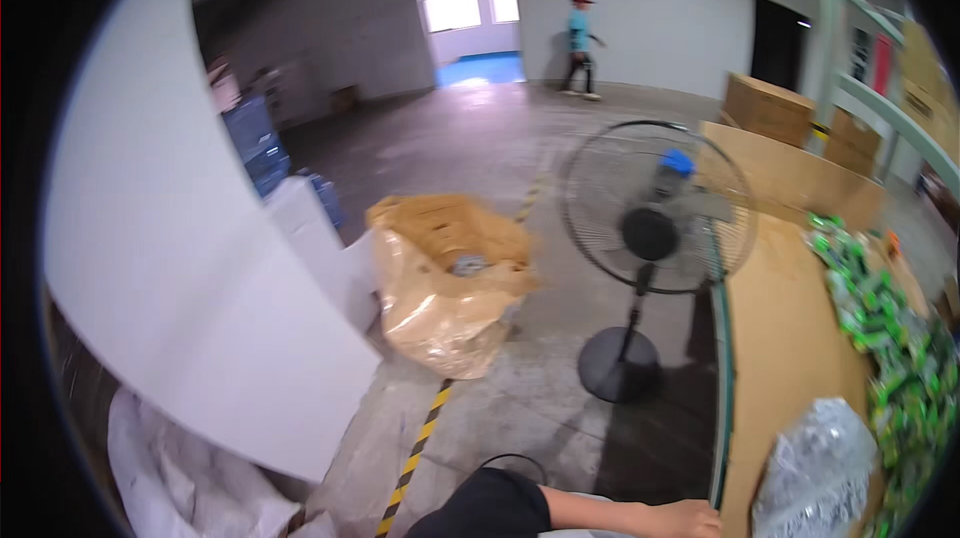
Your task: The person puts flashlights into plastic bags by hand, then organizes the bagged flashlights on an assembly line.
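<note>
My left hand (685, 518) reaches in from the lower edge, its bare forearm coming out of a black sleeve (490, 504). It is at the near edge of a cardboard-covered table (790, 338). The fingers look curled, but the lower edge of the picture cuts them off and what they hold, if anything, is hidden. To the right of this hand, a clear plastic bag (815, 468) with contents I cannot make out lies on the cardboard. Beyond it stretches a long pile of small green and black packaged items (885, 348). My right hand is out of view.
A black standing fan (650, 233) stands beside the table. Left of it is a large open brown bag (440, 288) on the floor, near yellow-black tape (425, 438). A white panel (200, 238) rises at left. Cartons (768, 108) stand at back right; a person (579, 43) is by the far wall.
</note>
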A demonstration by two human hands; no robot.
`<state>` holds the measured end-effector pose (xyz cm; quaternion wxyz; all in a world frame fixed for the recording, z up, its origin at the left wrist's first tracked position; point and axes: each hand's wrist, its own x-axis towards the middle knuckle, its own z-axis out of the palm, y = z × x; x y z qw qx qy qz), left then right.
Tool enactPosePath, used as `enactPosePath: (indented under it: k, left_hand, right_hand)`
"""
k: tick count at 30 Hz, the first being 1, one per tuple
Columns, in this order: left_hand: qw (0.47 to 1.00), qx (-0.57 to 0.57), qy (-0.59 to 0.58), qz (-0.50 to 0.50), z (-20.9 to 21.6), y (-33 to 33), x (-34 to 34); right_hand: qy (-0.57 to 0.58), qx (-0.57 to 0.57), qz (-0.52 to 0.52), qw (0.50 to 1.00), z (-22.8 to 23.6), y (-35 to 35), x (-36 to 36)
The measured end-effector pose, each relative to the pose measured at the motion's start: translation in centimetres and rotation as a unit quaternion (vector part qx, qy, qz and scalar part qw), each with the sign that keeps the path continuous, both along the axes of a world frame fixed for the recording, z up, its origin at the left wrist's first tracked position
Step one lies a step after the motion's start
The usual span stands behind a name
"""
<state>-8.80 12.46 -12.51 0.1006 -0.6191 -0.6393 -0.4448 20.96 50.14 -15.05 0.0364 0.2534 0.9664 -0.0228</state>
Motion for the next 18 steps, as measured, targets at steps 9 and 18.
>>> enactPosePath:
  k: [9, 18]
  left_hand:
    - [0.960, -0.082, -0.050, -0.262, 3.5, 11.9, 5.0]
    - [0.684, -0.232, -0.626, -0.295, -1.0, 18.3, 17.2]
  right_hand:
    - [0.319, 0.105, -0.144, 0.931, 6.4, -10.0, -2.8]
    - [0.400, 0.149, -0.261, 0.865, 6.9, -19.4, -1.2]
